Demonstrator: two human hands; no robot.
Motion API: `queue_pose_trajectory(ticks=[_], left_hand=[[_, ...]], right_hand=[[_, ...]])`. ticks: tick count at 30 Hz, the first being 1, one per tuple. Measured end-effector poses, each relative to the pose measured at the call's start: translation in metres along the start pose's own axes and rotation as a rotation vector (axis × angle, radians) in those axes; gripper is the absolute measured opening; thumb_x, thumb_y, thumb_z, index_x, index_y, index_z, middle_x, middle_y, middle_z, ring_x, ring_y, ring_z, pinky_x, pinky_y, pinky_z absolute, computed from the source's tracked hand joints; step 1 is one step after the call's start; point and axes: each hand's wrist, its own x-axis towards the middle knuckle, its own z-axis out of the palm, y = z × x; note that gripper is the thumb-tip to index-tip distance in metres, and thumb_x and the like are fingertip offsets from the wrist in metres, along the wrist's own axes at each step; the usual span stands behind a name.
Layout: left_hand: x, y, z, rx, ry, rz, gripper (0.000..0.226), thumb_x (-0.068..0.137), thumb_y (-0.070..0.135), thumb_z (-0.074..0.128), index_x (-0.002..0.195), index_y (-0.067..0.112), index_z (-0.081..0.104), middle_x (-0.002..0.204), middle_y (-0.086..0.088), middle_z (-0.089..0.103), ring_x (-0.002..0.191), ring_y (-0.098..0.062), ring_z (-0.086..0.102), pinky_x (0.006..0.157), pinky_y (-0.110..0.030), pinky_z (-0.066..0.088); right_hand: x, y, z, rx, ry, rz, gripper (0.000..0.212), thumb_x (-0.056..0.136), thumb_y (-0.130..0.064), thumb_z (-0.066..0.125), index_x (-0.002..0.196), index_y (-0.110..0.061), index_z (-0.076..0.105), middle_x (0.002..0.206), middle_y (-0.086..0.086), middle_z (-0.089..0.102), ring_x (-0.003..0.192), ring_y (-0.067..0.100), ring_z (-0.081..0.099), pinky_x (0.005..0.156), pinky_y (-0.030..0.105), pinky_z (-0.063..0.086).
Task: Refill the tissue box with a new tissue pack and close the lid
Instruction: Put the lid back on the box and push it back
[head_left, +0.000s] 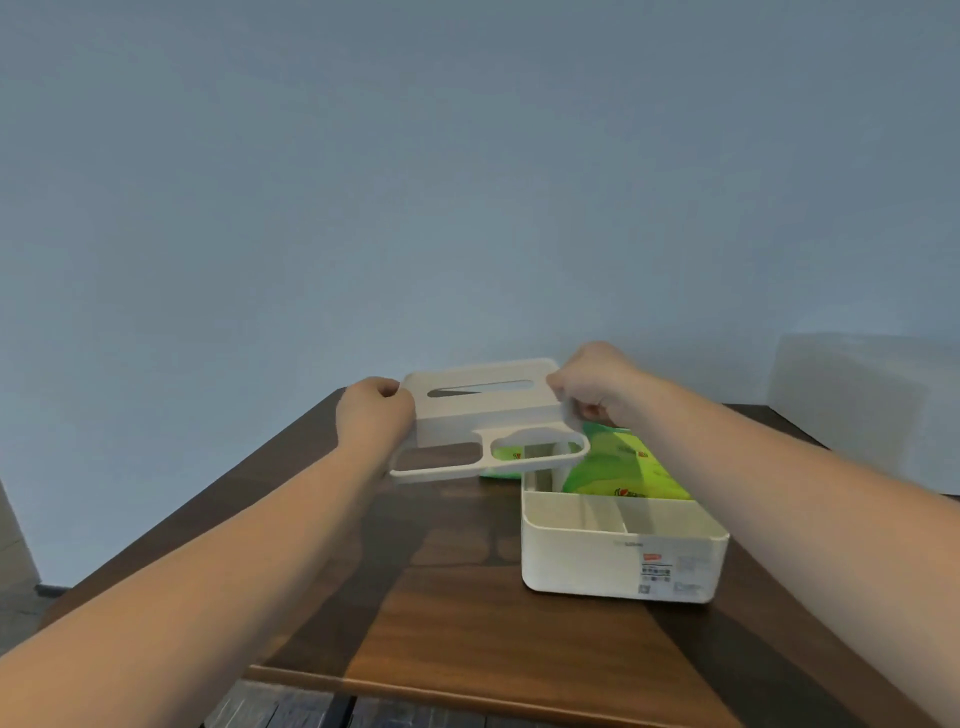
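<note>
The white tissue box (618, 564) stands open on the wooden table, right of centre, with a label on its front wall. A green tissue pack (623, 467) lies tilted in its rear compartment; the front compartments look bare. The white lid (483, 415), with a tissue slot on top and cut-out openings along its near edge, is held in the air to the left of and behind the box. My left hand (371, 415) grips the lid's left end. My right hand (597, 384) grips its right end. Something green (501, 470) shows on the table under the lid.
The dark wooden table (441, 597) has its front edge close to me and a plain blue-grey wall behind it. A pale blurred block (857, 405) stands at the far right. Dark floor (291, 709) shows below the table's edge.
</note>
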Motion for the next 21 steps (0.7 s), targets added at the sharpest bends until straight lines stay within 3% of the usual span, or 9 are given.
queue_pose_trajectory(ticks=[5, 8, 12, 17, 21], left_hand=[[-0.016, 0.021, 0.036, -0.007, -0.094, 0.015, 0.016, 0.076, 0.005, 0.044, 0.064, 0.012, 0.052, 0.065, -0.011, 0.04, 0.064, -0.025, 0.031, 0.06, -0.03, 0.028], [-0.026, 0.027, 0.055, -0.019, -0.139, 0.001, 0.015, 0.076, 0.004, 0.046, 0.064, 0.01, 0.054, 0.064, -0.009, 0.045, 0.063, -0.025, 0.036, 0.059, -0.032, 0.035], [-0.034, 0.029, 0.075, -0.097, -0.149, -0.076, 0.026, 0.076, 0.009, 0.051, 0.092, 0.007, 0.072, 0.089, -0.003, 0.071, 0.085, -0.026, 0.063, 0.084, -0.039, 0.056], [-0.043, 0.026, 0.088, -0.075, -0.191, -0.097, 0.037, 0.07, 0.012, 0.054, 0.1, 0.005, 0.074, 0.108, -0.018, 0.072, 0.107, -0.039, 0.065, 0.092, -0.052, 0.055], [-0.047, 0.024, 0.092, -0.037, -0.196, -0.099, 0.032, 0.071, 0.012, 0.057, 0.097, 0.005, 0.075, 0.107, -0.011, 0.073, 0.105, -0.032, 0.065, 0.092, -0.047, 0.056]], right_hand=[[-0.009, 0.034, -0.039, -0.095, 0.073, 0.038, 0.011, 0.075, 0.004, 0.056, 0.066, -0.002, 0.058, 0.049, 0.014, 0.043, 0.039, 0.018, 0.036, 0.046, 0.023, 0.03], [-0.013, 0.055, -0.054, -0.139, 0.078, 0.06, 0.009, 0.076, 0.001, 0.059, 0.068, -0.003, 0.057, 0.053, 0.013, 0.044, 0.042, 0.02, 0.036, 0.047, 0.023, 0.028], [-0.017, 0.08, -0.061, -0.155, 0.122, 0.071, 0.011, 0.081, -0.007, 0.06, 0.071, -0.003, 0.06, 0.058, 0.011, 0.048, 0.047, 0.022, 0.042, 0.047, 0.023, 0.032], [-0.016, 0.105, -0.06, -0.145, 0.135, 0.103, 0.022, 0.087, -0.012, 0.059, 0.087, 0.005, 0.072, 0.084, 0.019, 0.068, 0.066, 0.028, 0.055, 0.053, 0.027, 0.038], [-0.019, 0.116, -0.055, -0.124, 0.127, 0.146, 0.016, 0.089, -0.009, 0.059, 0.094, 0.001, 0.071, 0.093, 0.016, 0.068, 0.07, 0.027, 0.057, 0.05, 0.024, 0.038]])
